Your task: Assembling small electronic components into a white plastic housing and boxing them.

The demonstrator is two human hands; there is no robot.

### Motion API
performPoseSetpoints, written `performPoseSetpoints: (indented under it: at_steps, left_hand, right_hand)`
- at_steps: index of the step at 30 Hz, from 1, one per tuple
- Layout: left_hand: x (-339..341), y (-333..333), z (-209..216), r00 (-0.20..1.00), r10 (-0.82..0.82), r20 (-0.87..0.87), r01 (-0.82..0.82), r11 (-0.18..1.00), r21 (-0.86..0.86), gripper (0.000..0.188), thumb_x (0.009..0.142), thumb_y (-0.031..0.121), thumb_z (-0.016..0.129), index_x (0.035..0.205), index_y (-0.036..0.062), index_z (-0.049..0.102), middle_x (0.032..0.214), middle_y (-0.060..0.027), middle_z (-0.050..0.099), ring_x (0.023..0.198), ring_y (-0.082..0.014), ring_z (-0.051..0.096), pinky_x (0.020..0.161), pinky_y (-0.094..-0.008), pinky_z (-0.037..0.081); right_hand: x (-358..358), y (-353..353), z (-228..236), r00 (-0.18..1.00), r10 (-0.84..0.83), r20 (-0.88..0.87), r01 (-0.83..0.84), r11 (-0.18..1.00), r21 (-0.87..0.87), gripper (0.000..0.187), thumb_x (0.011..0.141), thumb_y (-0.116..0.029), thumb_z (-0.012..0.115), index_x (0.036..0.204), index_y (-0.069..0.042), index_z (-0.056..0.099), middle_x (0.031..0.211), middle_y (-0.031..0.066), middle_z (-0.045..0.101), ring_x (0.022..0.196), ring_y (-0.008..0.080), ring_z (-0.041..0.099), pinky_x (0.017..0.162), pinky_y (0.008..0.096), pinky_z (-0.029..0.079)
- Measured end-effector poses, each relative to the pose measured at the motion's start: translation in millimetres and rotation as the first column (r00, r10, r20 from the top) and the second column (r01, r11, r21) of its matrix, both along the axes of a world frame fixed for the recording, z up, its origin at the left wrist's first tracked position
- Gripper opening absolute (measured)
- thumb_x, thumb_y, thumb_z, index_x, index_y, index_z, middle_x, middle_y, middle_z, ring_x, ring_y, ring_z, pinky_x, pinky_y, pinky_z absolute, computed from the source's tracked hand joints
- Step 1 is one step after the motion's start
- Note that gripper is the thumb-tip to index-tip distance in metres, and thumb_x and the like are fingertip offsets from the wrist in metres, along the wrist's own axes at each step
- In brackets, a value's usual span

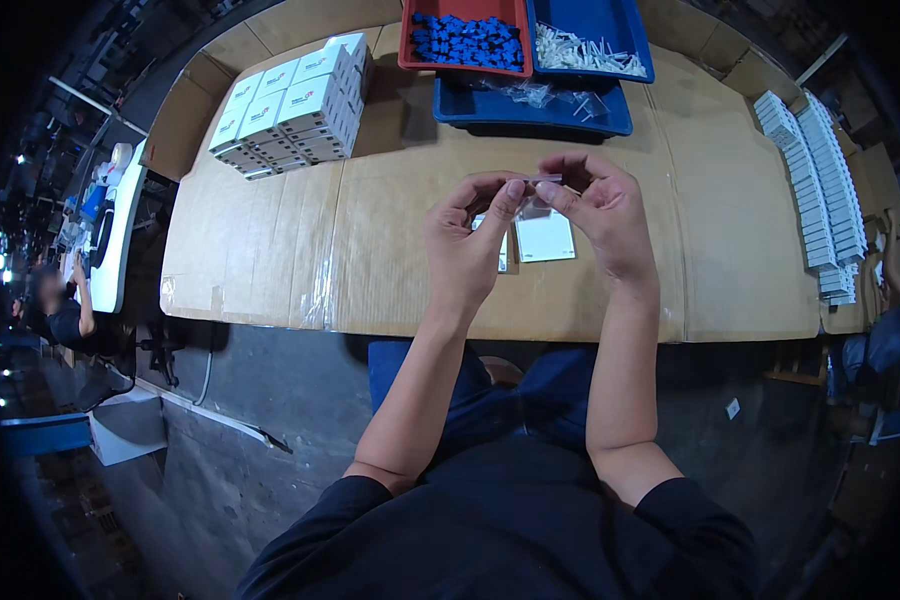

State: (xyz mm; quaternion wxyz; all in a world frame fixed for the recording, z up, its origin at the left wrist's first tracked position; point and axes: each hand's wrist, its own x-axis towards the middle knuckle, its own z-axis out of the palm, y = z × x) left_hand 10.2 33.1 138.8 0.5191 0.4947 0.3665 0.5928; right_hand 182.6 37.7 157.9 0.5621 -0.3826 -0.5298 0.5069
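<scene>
My left hand (462, 240) and my right hand (610, 215) are raised over the middle of the table, thumbs and forefingers almost meeting. Both pinch the upper edge of a small clear plastic bag (533, 208), which hangs between them. Whether anything is inside the bag I cannot tell. Below it a white square box (547, 242) lies flat on the cardboard. Another white piece (503, 258) lies beside it, mostly hidden behind my left hand.
Stacked white boxes (290, 105) stand at the back left. At the back are a red tray (530, 70) of blue parts, a blue tray (653, 75) of white plugs and a lower blue tray (470, 118). Rows of white boxes (805, 190) line the right. A person (80, 310) sits far left.
</scene>
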Motion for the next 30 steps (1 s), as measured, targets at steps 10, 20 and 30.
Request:
performPoseSetpoints:
  at_steps: [10, 20, 30]
  left_hand:
    - [-3.1, 3.9, -1.5, 0.999, 0.01, -0.033, -0.01, 1.0, 0.013, 0.02, 0.1, 0.015, 0.072, 0.108, -0.0031, 0.073, 0.097, -0.0069, 0.076, 0.09, -0.0106, 0.069, 0.081, -0.0251, 0.054]
    - [-4.4, 5.9, -1.9, 0.999, -0.012, -0.038, 0.012, 1.0, -0.005, 0.018, 0.099, 0.014, 0.073, 0.104, -0.0037, 0.073, 0.094, -0.0074, 0.076, 0.09, -0.0113, 0.07, 0.08, -0.0253, 0.054]
    - [-6.7, 10.8, -8.4, 0.993, -0.003, 0.117, 0.017, 0.993, -0.113, 0.021, 0.097, 0.011, 0.076, 0.112, -0.0036, 0.07, 0.1, -0.009, 0.075, 0.089, -0.0123, 0.071, 0.08, -0.0251, 0.056]
  right_hand:
    - [-3.2, 4.5, -9.7, 1.0, -0.016, 0.003, 0.016, 0.999, 0.028, 0.009, 0.097, -0.005, 0.073, 0.103, 0.002, 0.072, 0.089, 0.0032, 0.073, 0.082, 0.0076, 0.067, 0.074, 0.0235, 0.055]
    - [-5.4, 9.5, -25.0, 0.998, -0.005, -0.062, 0.013, 0.992, 0.129, 0.008, 0.097, -0.005, 0.072, 0.099, 0.002, 0.071, 0.087, 0.003, 0.072, 0.08, 0.0069, 0.066, 0.072, 0.0224, 0.053]
    - [-9.6, 12.7, -30.1, 0.992, -0.017, -0.127, 0.021, 0.999, 0.026, 0.009, 0.097, -0.005, 0.072, 0.102, 0.002, 0.07, 0.084, 0.0022, 0.07, 0.076, 0.0062, 0.063, 0.069, 0.0224, 0.051]
